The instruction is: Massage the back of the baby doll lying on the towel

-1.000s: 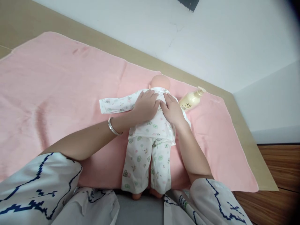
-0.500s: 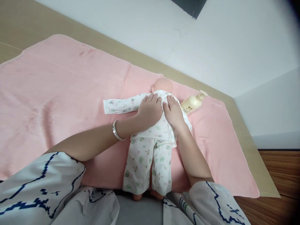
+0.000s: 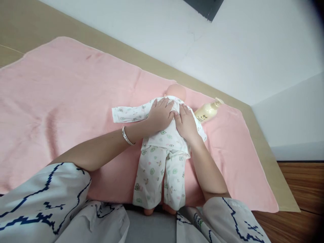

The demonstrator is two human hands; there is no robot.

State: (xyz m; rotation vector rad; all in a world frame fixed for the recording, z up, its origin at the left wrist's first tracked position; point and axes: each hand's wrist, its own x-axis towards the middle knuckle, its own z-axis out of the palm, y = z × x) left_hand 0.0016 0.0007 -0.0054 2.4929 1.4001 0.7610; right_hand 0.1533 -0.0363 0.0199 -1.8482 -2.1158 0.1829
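A baby doll (image 3: 176, 90) lies on a pink blanket (image 3: 83, 84), its head away from me and its feet near my lap. It wears a white printed pajama top (image 3: 164, 140) and matching pants (image 3: 149, 179). My left hand (image 3: 161, 115) rests flat on the left side of the doll's upper back or chest; which side faces up I cannot tell. Beside it, my right hand (image 3: 186, 123) lies flat on the right side of the top, fingers stretched toward the head. One sleeve (image 3: 129, 114) extends out to the left.
A pale yellow pump bottle (image 3: 208, 111) lies tilted on the blanket, right of the doll. Under the blanket is a tan board (image 3: 283, 192), bordered by a white wall (image 3: 240, 50) behind. Wood-look flooring (image 3: 301, 182) shows at the lower right.
My left hand has shifted slightly up and left on the top, with its fingers a bit more spread. My right hand has moved very slightly left.
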